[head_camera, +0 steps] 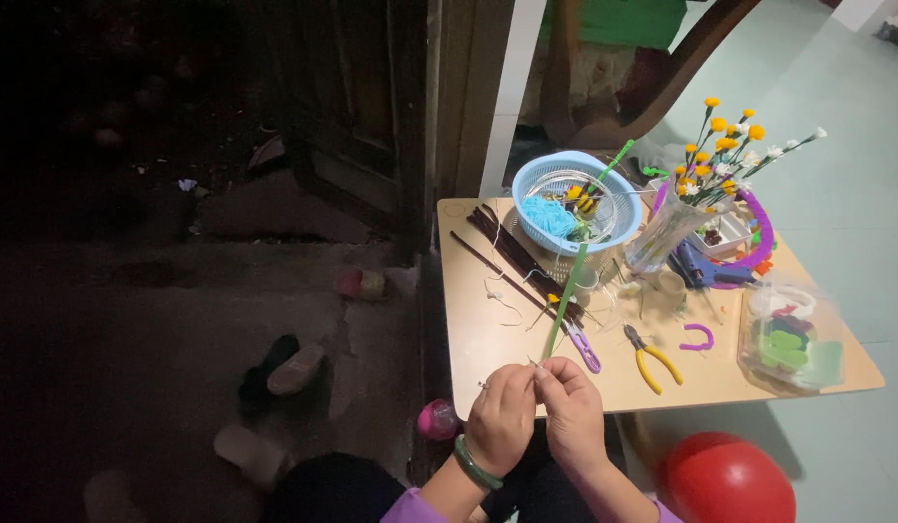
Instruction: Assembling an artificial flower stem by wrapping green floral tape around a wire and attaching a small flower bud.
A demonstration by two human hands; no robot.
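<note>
Both hands meet over the bench (487, 329) edge: left hand (500, 418) and right hand (572, 415) each pinch 1 green stem (571, 283) tightly, near yellow pliers (651, 357).

Dim dark floor (129, 291) left, pale green floor (846, 194) right, wooden door (371, 97) between.

I take this for a home, at a doorway: a low tan surface (487, 339) strewn with craft supplies sits on a pale tiled floor (836, 213), slippers (294, 368) lie on the dark ground left, wooden door frame (449, 97) far behind.
</note>
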